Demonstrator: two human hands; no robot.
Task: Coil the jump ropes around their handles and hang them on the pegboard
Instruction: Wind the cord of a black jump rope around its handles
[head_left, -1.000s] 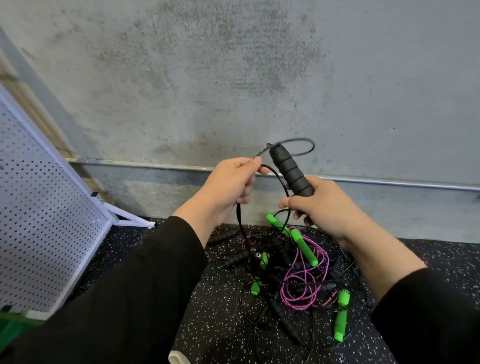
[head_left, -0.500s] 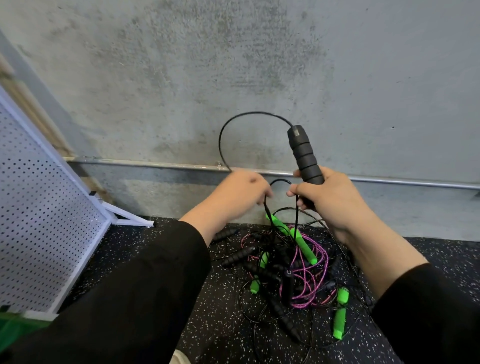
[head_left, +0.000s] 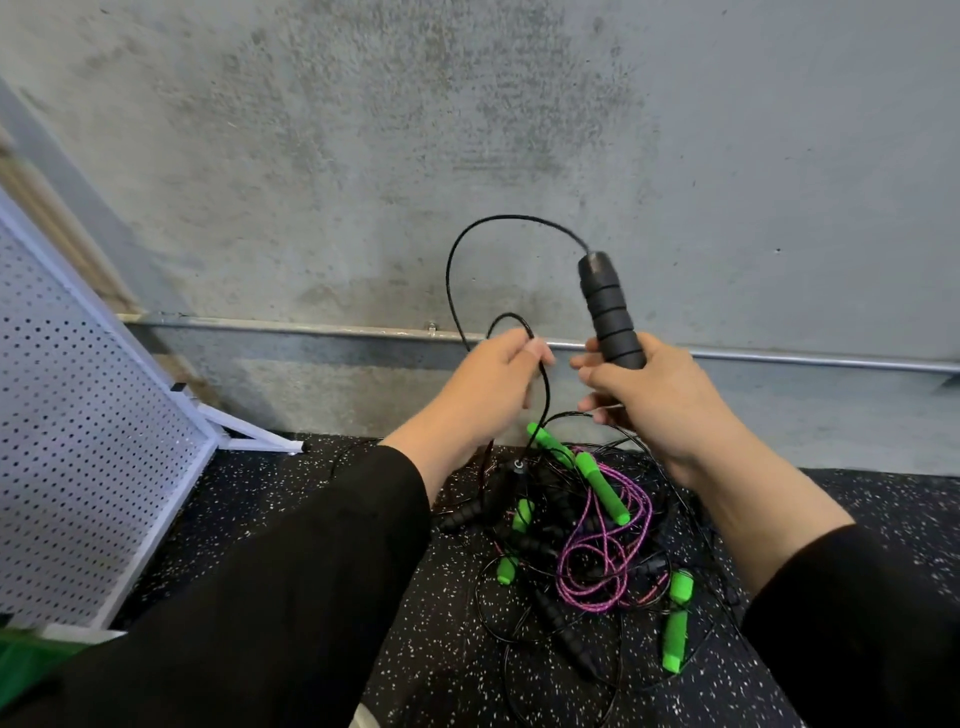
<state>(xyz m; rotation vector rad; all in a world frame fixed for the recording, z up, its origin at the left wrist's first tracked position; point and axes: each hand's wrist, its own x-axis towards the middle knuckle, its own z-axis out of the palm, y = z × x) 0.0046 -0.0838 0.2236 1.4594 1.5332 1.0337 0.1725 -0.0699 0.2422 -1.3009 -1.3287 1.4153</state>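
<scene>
Concrete wall behind, my right hand (head_left: 657, 400) grips the black handle (head_left: 610, 312) upright mid-frame, left hand (head_left: 488, 384) just left of it pinching the black cord (head_left: 452, 270) looping off its top, ready to wrap.

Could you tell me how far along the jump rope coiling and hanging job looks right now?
Early on. Nothing looks finished: the part of the pegboard in view holds no ropes. In hand: the right hand grips a black handle upright while the left hand pinches its black cord, not yet wrapped. Left: the tangled pile of green-handled, purple and black ropes on the floor.
</scene>
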